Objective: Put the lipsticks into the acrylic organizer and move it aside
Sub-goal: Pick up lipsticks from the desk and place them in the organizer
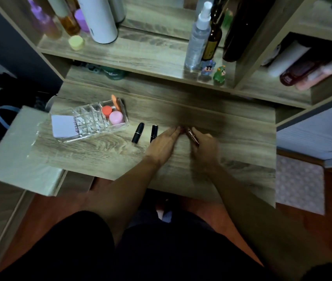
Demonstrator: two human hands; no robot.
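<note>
Early stage: acrylic organizer [92, 120] at centre left of the desk [232, 142] holds no lipsticks, not moved. Two black lipsticks [138, 133] lie just right of it. Right hand [203, 146] pinches a rose-gold lipstick [193, 136] mid-frame; left hand [164, 141] flat, fingers together, empty.

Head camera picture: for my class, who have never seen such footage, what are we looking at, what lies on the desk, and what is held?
A camera worn on a person's head looks down at their two bare hands. On the wooden desk stands a clear acrylic organizer, holding a few small items. Beside it lie two black lipsticks. The right hand grips a pinkish lipstick; the left hand reaches toward it, seemingly empty. Bottles stand on the shelf above.
</note>
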